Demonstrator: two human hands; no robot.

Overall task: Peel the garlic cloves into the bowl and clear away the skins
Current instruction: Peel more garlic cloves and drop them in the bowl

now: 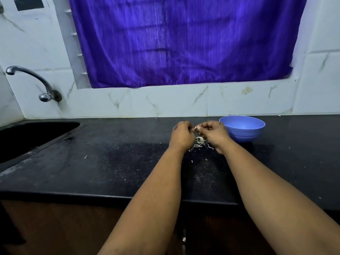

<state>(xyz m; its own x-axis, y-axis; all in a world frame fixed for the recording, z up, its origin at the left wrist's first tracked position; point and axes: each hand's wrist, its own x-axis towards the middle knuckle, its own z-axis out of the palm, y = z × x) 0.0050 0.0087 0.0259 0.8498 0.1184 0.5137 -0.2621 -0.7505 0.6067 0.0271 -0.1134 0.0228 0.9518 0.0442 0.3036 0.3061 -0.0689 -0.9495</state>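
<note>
Both my hands are raised a little above the black counter, fingers curled and meeting over a small pale garlic clove. My left hand and my right hand each pinch it from their own side. Below and between them lies a heap of white garlic skins on the counter. A blue plastic bowl stands just right of my right hand, near the back wall; what it holds is hidden by its rim.
A dark sink is sunk into the counter at the left, with a metal tap on the tiled wall above it. A purple curtain hangs behind. Stray skin flecks dot the counter. The counter's front edge runs below my forearms.
</note>
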